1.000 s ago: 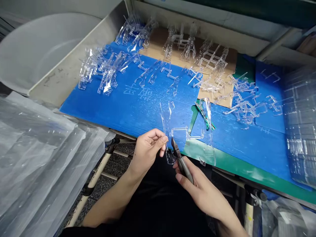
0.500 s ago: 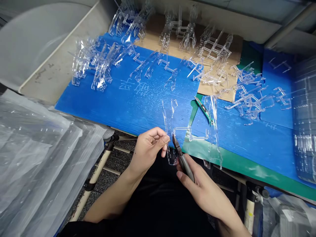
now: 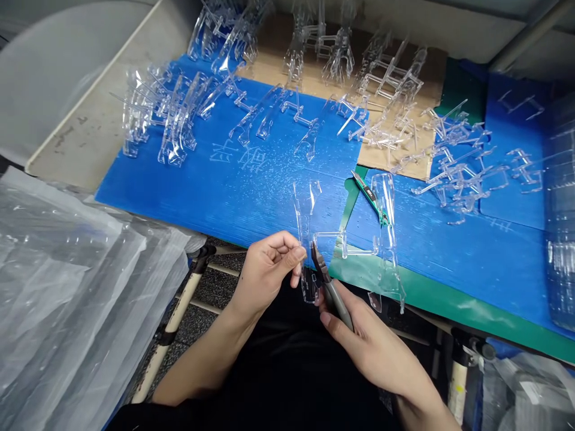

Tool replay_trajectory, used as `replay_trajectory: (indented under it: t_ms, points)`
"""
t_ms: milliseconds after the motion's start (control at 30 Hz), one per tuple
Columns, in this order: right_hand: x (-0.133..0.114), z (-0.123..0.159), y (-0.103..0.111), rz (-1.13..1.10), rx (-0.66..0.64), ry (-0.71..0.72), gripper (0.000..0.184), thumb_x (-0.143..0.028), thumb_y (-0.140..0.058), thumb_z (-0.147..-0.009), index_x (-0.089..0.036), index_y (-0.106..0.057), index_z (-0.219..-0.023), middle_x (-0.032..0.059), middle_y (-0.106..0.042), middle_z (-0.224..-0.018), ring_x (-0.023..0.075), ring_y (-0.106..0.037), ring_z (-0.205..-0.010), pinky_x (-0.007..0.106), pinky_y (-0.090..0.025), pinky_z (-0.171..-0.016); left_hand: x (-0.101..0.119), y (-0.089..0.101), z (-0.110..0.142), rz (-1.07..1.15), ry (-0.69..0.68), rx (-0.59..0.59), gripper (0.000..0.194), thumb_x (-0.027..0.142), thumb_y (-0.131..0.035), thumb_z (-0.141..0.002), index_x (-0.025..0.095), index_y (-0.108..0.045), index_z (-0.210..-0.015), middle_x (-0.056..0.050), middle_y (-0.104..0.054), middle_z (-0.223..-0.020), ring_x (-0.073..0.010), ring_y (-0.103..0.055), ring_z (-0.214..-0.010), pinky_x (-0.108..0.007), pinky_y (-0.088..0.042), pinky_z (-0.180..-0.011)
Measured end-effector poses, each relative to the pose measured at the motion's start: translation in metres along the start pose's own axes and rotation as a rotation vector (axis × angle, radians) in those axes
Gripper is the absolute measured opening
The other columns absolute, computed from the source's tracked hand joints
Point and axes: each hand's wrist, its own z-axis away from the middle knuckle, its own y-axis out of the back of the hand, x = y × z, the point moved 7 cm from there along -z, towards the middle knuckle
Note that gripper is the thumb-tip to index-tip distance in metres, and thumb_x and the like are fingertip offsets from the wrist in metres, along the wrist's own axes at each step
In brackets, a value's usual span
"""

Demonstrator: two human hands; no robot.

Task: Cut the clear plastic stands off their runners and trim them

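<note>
My left hand point(image 3: 275, 263) pinches a clear plastic moulded part point(image 3: 305, 221) between thumb and fingers, holding it over the near edge of the table. A thin stepped runner point(image 3: 345, 244) joins this part to a second clear part point(image 3: 387, 239) on the right. Wrapped round the grey handles of cutting pliers, my right hand point(image 3: 354, 323) holds them from below. The jaws of the cutting pliers point(image 3: 322, 266) meet the left part where the runner joins it; whether they have closed on the plastic I cannot tell. A green utility knife point(image 3: 371, 196) lies just behind the right part.
Clear moulded parts point(image 3: 179, 117) lie in groups along the back and left of the blue table sheet point(image 3: 179, 197). Loose clear runners point(image 3: 462, 167) are heaped at the right, partly near brown cardboard point(image 3: 399, 158). Plastic bags point(image 3: 67, 269) hang at the left; a clear container point(image 3: 559, 239) stands far right.
The view has shifted slightly. Both hands, the pliers and the joined clear parts keep almost the same positions, with the pliers still at the runner's left end.
</note>
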Motion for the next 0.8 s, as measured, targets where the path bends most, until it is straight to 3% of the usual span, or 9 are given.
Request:
replay_trajectory:
  t_ms: [267, 600, 800]
  points:
    - [-0.001, -0.004, 0.000, -0.033, -0.073, 0.043, 0.005, -0.030, -0.052, -0.111, -0.027, -0.056, -0.110, -0.0017, -0.061, -0.100, 0.0197, -0.055, -0.090, 0.039, -0.046, -0.086, 0.003, 0.000, 0.000, -0.032, 0.012, -0.017, 0.034, 0.039, -0.080, -0.104, 0.017, -0.066, -0.081, 0.004, -0.063, -0.064, -0.0061, -0.058, -0.049, -0.019, -0.044, -0.052]
    - [0.002, -0.013, -0.002, -0.078, -0.102, 0.045, 0.008, -0.019, -0.051, -0.106, -0.026, -0.053, -0.103, -0.0060, -0.051, -0.084, 0.0141, -0.050, -0.071, 0.034, -0.045, -0.074, 0.004, 0.006, -0.002, -0.097, 0.061, -0.033, 0.036, 0.039, -0.078, -0.105, 0.017, -0.065, -0.079, 0.004, -0.063, -0.064, -0.0045, -0.055, -0.046, -0.019, -0.040, -0.050]
    - [0.012, -0.017, -0.003, -0.129, -0.120, 0.048, 0.007, -0.022, -0.049, -0.108, -0.025, -0.051, -0.103, -0.0060, -0.050, -0.079, 0.0139, -0.051, -0.067, 0.033, -0.045, -0.068, 0.004, 0.004, -0.005, -0.113, 0.084, -0.033, 0.038, 0.040, -0.078, -0.105, 0.017, -0.065, -0.078, 0.005, -0.060, -0.062, -0.0041, -0.053, -0.046, -0.019, -0.039, -0.051]
